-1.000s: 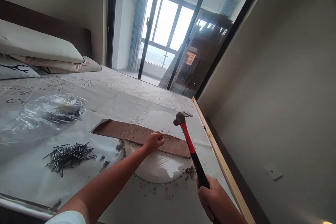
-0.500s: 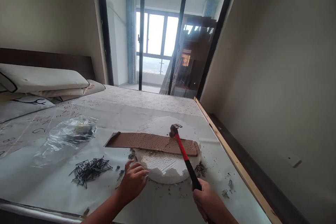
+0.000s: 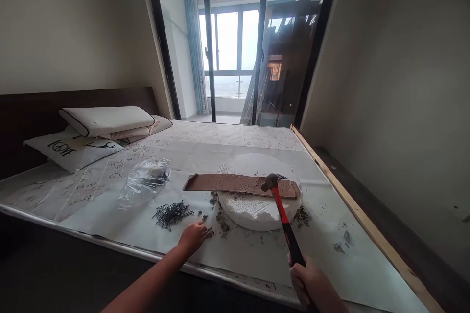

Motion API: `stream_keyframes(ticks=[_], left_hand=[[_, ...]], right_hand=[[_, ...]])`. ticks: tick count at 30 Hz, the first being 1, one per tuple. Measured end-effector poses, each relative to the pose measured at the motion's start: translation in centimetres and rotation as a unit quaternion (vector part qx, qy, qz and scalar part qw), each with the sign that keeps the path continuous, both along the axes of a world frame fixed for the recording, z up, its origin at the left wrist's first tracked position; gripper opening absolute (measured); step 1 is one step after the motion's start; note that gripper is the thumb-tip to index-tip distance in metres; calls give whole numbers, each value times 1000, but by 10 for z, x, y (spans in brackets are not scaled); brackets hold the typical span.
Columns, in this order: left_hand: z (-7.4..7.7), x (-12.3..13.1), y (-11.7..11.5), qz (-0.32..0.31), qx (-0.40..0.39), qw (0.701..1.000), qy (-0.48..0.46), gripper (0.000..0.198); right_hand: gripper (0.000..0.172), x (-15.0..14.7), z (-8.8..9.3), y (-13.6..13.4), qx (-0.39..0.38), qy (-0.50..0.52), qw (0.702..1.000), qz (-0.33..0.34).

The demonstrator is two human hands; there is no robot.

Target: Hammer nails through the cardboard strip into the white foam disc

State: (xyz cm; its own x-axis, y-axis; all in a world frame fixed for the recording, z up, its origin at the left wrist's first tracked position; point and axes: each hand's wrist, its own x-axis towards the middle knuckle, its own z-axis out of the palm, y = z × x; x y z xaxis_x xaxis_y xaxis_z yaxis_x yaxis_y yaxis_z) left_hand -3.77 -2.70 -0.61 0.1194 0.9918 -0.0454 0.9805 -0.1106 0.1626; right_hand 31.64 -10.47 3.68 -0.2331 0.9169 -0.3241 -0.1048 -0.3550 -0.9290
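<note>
- Head view: the right hand (image 3: 312, 281) is wrapped around the grip of a red-handled hammer (image 3: 282, 215), whose head sits over a brown perforated strip (image 3: 238, 184)
- that strip lies across a white foam disc (image 3: 257, 205) on the bed (image 3: 110, 190)
- the left hand (image 3: 193, 237) rests on the sheet, fingers curled; holding anything, I cannot tell
- a pile of nails (image 3: 172, 212) lies just beside it
</note>
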Motion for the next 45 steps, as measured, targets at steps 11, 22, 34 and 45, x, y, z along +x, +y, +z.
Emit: stream_keyframes(ticks=[11,22,34,45], left_hand=[[-1,9,18,49,-37,991,115,22],[14,13,39,23,-43,997,66,9],[92,98,77,88,-165,795,-577,48],[77,186,178,16,11,951,-309,38]], right_hand=[[15,22,-25,-19,-8,0,1000,-4],[20,26,-19,-10,-12,-32,999,-22],[12,37,-23,-4,0,-15,1000,-13],[7,57,-20,8,18,-69,997,-38]])
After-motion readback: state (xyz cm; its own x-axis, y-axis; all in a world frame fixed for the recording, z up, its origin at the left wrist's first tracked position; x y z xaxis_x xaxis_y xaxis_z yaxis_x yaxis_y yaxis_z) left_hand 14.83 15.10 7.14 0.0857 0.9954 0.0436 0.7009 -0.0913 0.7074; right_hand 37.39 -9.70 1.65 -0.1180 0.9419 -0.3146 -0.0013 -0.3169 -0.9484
